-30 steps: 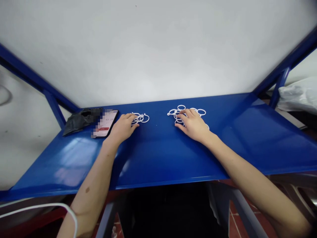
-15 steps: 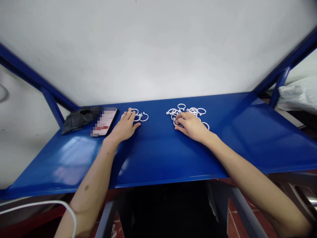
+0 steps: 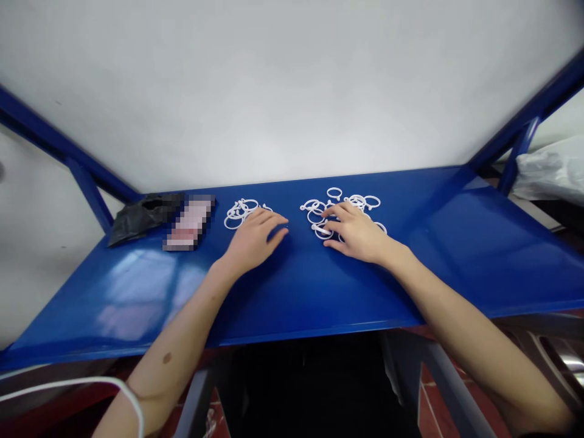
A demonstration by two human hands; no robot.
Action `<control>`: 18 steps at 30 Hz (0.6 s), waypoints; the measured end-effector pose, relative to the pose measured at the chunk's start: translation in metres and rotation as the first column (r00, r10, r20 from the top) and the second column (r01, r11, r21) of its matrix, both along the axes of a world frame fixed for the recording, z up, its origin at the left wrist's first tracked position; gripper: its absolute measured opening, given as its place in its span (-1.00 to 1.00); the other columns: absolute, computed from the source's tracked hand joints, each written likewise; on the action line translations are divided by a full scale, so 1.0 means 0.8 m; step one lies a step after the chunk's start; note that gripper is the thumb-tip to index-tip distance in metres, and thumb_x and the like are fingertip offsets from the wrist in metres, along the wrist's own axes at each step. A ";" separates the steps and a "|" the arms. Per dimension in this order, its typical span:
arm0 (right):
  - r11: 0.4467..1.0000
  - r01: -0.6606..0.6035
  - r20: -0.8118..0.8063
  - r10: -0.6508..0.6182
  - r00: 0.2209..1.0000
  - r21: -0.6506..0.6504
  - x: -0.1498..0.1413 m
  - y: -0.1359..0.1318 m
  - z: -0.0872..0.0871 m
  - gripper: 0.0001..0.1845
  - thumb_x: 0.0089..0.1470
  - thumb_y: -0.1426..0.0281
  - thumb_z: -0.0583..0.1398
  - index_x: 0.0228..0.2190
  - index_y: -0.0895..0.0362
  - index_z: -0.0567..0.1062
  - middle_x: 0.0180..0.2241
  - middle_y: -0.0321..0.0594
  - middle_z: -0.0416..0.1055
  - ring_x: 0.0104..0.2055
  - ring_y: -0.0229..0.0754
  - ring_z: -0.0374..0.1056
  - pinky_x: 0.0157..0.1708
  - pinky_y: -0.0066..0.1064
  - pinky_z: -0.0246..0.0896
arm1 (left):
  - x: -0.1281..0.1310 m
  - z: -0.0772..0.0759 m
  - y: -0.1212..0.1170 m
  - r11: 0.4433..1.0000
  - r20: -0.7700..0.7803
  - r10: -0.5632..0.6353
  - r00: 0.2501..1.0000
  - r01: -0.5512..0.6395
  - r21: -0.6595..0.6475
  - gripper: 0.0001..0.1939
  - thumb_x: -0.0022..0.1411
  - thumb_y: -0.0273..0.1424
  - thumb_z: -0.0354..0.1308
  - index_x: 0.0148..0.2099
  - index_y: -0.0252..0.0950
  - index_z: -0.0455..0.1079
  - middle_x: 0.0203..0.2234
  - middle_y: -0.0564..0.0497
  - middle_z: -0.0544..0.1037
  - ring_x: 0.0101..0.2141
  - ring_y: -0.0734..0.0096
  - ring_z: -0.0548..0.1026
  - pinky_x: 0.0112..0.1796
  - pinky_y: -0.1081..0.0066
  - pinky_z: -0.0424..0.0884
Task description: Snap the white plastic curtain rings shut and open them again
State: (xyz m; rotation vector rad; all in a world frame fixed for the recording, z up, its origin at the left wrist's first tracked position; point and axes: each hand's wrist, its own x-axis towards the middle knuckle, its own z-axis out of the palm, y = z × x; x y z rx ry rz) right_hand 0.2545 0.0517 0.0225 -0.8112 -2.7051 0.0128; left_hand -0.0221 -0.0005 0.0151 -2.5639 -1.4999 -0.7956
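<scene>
Two groups of thin white plastic rings with small knobs lie on the blue tabletop (image 3: 296,286). My left hand (image 3: 252,241) is beside the smaller left group (image 3: 236,212), covering part of it. Its fingers point right, thumb apart, and nothing shows in them. Over the near side of the larger right group (image 3: 357,200) rests my right hand (image 3: 360,234), palm down with fingers spread. Its fingertips are at a white ring (image 3: 319,230) on the left edge of that group. Several rings are hidden under the palm.
At the table's left lie a black plastic bag (image 3: 139,218) and a phone (image 3: 189,222) with a blurred screen. Blue frame bars (image 3: 89,191) rise at both sides. A white cable (image 3: 86,381) crosses by my left forearm. Clear plastic (image 3: 554,167) sits at far right.
My left hand has moved right and slightly nearer, off the left group, uncovering more of its rings. My right hand stays over the right group, its fingers a little more spread.
</scene>
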 end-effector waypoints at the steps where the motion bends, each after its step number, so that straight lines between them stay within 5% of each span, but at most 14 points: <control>1: 1.000 0.000 0.006 0.000 1.000 -0.008 -0.001 0.000 -0.002 -0.85 0.17 0.33 0.31 -0.23 0.12 0.61 0.01 -0.04 0.44 0.07 0.08 0.27 0.08 -0.02 0.24 | 0.009 -0.002 -0.003 0.998 -0.003 -0.055 0.998 0.055 0.001 -0.77 0.43 -0.31 0.09 0.00 -0.28 0.47 -0.13 -0.07 0.60 -0.08 0.24 0.48 0.04 0.15 0.42; 9: 0.994 -0.076 -0.069 0.070 0.995 -0.083 -0.021 -0.014 -0.005 -0.74 0.21 0.18 0.28 -0.20 0.12 0.60 -0.15 -0.10 0.50 -0.07 -0.01 0.32 -0.08 -0.18 0.26 | 0.034 -0.014 -0.013 0.975 -0.080 -0.223 0.972 0.221 -0.027 -0.73 0.42 -0.25 0.10 0.05 -0.25 0.46 -0.13 -0.07 0.56 -0.14 0.28 0.45 -0.06 0.23 0.44; 14: 0.995 0.100 -0.168 -0.103 0.980 -0.024 -0.018 -0.003 -0.007 -0.62 0.37 0.20 0.07 -0.27 0.15 0.59 -0.26 -0.09 0.51 -0.18 -0.04 0.31 -0.06 -0.15 0.26 | 0.041 -0.019 -0.012 0.978 -0.141 -0.210 0.967 0.207 -0.036 -0.67 0.42 -0.23 0.11 0.11 -0.27 0.43 -0.13 -0.10 0.52 -0.14 0.23 0.44 -0.09 0.22 0.43; 18: 0.983 0.161 -0.155 -0.146 0.977 0.093 -0.011 0.014 -0.017 -0.70 0.35 0.32 0.11 -0.12 0.18 0.59 -0.09 0.01 0.48 -0.02 0.05 0.28 0.05 -0.06 0.26 | 0.052 -0.026 -0.012 0.978 -0.178 -0.208 0.962 0.203 -0.046 -0.67 0.43 -0.24 0.08 0.14 -0.26 0.42 -0.11 -0.10 0.50 -0.13 0.21 0.43 -0.12 0.20 0.40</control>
